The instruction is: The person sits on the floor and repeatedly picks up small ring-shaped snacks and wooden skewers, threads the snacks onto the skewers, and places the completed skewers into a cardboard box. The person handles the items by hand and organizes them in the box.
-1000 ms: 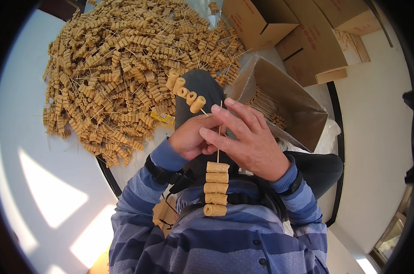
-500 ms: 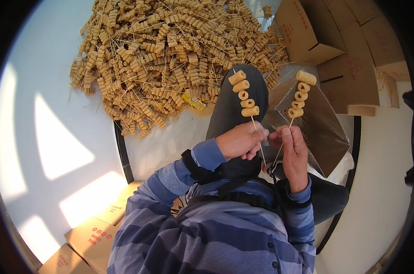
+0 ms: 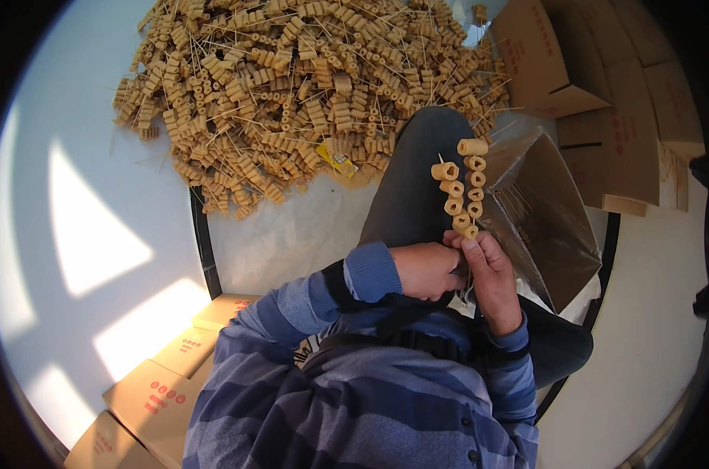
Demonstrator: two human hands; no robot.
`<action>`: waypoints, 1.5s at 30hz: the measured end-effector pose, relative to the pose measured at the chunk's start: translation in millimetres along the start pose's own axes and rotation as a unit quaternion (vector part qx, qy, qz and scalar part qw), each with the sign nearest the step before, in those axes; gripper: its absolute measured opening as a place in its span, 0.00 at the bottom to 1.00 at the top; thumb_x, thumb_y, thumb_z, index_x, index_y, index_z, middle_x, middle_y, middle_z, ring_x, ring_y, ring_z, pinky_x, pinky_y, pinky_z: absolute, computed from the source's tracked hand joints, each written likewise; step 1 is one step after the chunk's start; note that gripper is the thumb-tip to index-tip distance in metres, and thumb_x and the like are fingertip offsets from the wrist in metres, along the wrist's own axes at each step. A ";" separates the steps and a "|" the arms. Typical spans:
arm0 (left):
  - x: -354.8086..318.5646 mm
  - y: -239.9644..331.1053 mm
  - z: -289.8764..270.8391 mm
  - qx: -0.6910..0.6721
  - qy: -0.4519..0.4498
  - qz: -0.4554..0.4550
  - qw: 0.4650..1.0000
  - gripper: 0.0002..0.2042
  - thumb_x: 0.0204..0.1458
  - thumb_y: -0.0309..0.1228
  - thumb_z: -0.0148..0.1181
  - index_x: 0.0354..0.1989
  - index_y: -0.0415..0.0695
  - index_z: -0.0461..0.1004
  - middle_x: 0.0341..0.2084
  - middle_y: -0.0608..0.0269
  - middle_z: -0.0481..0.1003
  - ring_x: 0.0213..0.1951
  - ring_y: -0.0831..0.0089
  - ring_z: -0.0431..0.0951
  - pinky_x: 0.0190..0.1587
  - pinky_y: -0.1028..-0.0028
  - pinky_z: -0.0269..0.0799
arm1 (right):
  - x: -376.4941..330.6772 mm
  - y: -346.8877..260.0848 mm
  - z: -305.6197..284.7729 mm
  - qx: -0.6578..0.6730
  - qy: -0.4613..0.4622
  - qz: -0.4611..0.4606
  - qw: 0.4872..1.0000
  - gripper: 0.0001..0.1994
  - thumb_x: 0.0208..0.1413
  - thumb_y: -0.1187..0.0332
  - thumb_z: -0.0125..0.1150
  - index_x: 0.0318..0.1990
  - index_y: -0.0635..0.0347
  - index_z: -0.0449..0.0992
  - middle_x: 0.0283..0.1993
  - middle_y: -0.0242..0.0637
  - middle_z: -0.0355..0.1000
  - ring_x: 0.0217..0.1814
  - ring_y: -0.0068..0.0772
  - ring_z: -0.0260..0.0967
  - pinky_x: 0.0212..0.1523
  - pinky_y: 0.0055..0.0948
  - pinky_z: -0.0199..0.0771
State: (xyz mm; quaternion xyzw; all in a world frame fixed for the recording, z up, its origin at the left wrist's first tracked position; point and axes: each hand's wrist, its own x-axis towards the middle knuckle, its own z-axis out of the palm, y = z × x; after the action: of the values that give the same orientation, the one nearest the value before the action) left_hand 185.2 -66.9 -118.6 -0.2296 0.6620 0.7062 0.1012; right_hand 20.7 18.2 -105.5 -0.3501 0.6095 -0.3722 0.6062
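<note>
Two skewers of hollow tan rolls, a left one [image 3: 452, 188] and a right one [image 3: 477, 178], stand side by side above my knee, their lower rolls close together. My right hand [image 3: 495, 285] is closed, thumb and fingers pinching just below the lowest rolls. Against it lies my left hand [image 3: 423, 270], curled round the lower sticks with its fingertips partly hidden. Right beside them an open carton with a shiny plastic liner [image 3: 561, 258] has some sticks showing inside.
A large heap of similar skewers [image 3: 292, 102] covers the far floor, with a yellow packet [image 3: 337, 159] at its near edge. An open cardboard box [image 3: 530, 66] stands far right beside other cartons [image 3: 620, 133]. More closed cartons [image 3: 155, 395] sit at near left.
The two skewers, held apart before, are now brought together, the right one moving left and both lower. My hands have closed in on each other. The view has shifted slightly.
</note>
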 end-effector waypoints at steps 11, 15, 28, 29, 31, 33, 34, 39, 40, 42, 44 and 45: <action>-19.3 -200.8 -163.8 0.554 0.392 -0.256 0.688 0.11 0.57 0.28 0.55 0.47 0.42 0.77 0.46 0.46 0.78 0.49 0.61 0.79 0.50 0.57 0.70 | 14.4 -10.8 -7.2 0.193 0.139 0.063 0.969 0.12 0.74 0.58 0.42 0.51 0.55 0.69 0.31 0.33 0.75 0.35 0.29 0.79 0.31 0.23 0.77; -11.6 -266.9 -183.5 0.461 0.252 -0.401 0.750 0.10 0.55 0.29 0.56 0.44 0.40 0.77 0.42 0.44 0.80 0.48 0.51 0.80 0.52 0.54 0.71 | 16.8 -14.0 1.9 0.228 0.106 0.035 0.967 0.11 0.74 0.61 0.43 0.52 0.54 0.69 0.31 0.33 0.73 0.33 0.28 0.77 0.30 0.23 0.75; -103.9 -81.8 -72.1 -0.314 0.413 0.070 0.852 0.14 0.70 0.40 0.46 0.45 0.41 0.69 0.24 0.63 0.76 0.29 0.75 0.77 0.34 0.74 0.74 | 47.1 -43.5 61.9 0.285 0.044 0.035 0.957 0.13 0.72 0.60 0.49 0.48 0.61 0.72 0.36 0.36 0.75 0.40 0.30 0.74 0.44 0.28 0.74; -98.9 -61.3 -57.9 -0.293 0.372 0.108 0.874 0.14 0.70 0.40 0.46 0.43 0.40 0.69 0.25 0.62 0.76 0.28 0.75 0.77 0.32 0.74 0.74 | 49.2 -42.3 68.1 0.295 0.039 0.048 0.953 0.14 0.72 0.60 0.49 0.49 0.62 0.72 0.42 0.40 0.77 0.46 0.33 0.75 0.49 0.30 0.75; -85.4 -28.7 -32.5 -0.183 0.324 0.047 0.927 0.13 0.71 0.40 0.44 0.42 0.42 0.68 0.21 0.64 0.74 0.25 0.75 0.76 0.30 0.72 0.72 | 50.7 -38.5 78.4 0.310 0.020 0.048 0.949 0.14 0.72 0.61 0.49 0.53 0.63 0.71 0.53 0.46 0.76 0.57 0.38 0.74 0.58 0.35 0.74; -67.2 -10.2 -16.7 -0.043 0.338 0.066 0.938 0.13 0.71 0.40 0.43 0.38 0.43 0.66 0.18 0.62 0.72 0.22 0.67 0.75 0.28 0.69 0.71 | 48.6 -37.0 79.6 0.298 0.026 0.027 0.954 0.15 0.72 0.61 0.47 0.53 0.63 0.71 0.53 0.46 0.76 0.57 0.38 0.74 0.58 0.35 0.74; -60.4 -6.4 -13.5 -0.049 0.328 0.066 0.941 0.14 0.71 0.40 0.43 0.37 0.43 0.65 0.18 0.61 0.72 0.21 0.66 0.75 0.28 0.68 0.71 | 46.9 -36.1 79.3 0.293 0.030 0.018 0.955 0.15 0.72 0.62 0.47 0.54 0.63 0.71 0.53 0.47 0.76 0.57 0.38 0.74 0.58 0.36 0.75; -49.3 -9.8 -10.9 -0.241 0.250 0.052 0.936 0.14 0.71 0.40 0.42 0.39 0.42 0.67 0.19 0.59 0.74 0.22 0.64 0.77 0.29 0.66 0.74 | 39.3 -40.7 65.6 0.343 0.004 0.025 0.939 0.13 0.72 0.63 0.46 0.54 0.61 0.71 0.51 0.45 0.78 0.54 0.35 0.75 0.57 0.35 0.73; -48.4 -12.0 -10.8 -0.288 0.239 0.061 0.926 0.14 0.71 0.40 0.42 0.40 0.42 0.68 0.20 0.58 0.74 0.23 0.64 0.77 0.30 0.66 0.74 | 40.7 -39.9 67.7 0.324 0.004 0.013 0.946 0.12 0.72 0.64 0.47 0.53 0.61 0.71 0.49 0.43 0.77 0.53 0.35 0.74 0.57 0.34 0.73; -48.6 -19.1 -12.5 -0.156 0.289 0.088 0.941 0.16 0.71 0.41 0.42 0.43 0.40 0.71 0.27 0.56 0.77 0.31 0.67 0.80 0.37 0.67 0.76 | 45.6 -36.9 75.5 0.294 0.011 -0.017 0.956 0.11 0.72 0.65 0.48 0.53 0.60 0.70 0.44 0.38 0.76 0.52 0.34 0.73 0.57 0.33 0.72; -52.3 -32.9 -16.0 -0.068 0.252 0.094 0.961 0.18 0.71 0.42 0.42 0.45 0.40 0.72 0.33 0.56 0.78 0.37 0.69 0.80 0.41 0.69 0.77 | 49.2 -35.5 79.1 0.292 -0.013 -0.024 0.956 0.07 0.71 0.69 0.49 0.51 0.59 0.70 0.38 0.32 0.72 0.47 0.31 0.72 0.58 0.34 0.72; -56.9 -45.7 -22.0 -0.150 0.193 0.084 0.966 0.18 0.70 0.43 0.43 0.46 0.39 0.72 0.36 0.56 0.78 0.39 0.68 0.80 0.43 0.69 0.77 | 50.7 -34.5 80.1 0.302 -0.026 -0.035 0.952 0.07 0.71 0.69 0.49 0.50 0.58 0.70 0.37 0.32 0.71 0.46 0.30 0.72 0.57 0.35 0.72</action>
State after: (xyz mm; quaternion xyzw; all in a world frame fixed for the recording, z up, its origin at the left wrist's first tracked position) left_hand 259.6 -74.6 -133.6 -0.3181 0.5721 0.7458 -0.1239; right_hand 98.9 -45.1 -98.5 -0.1815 0.4405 -0.5505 0.6856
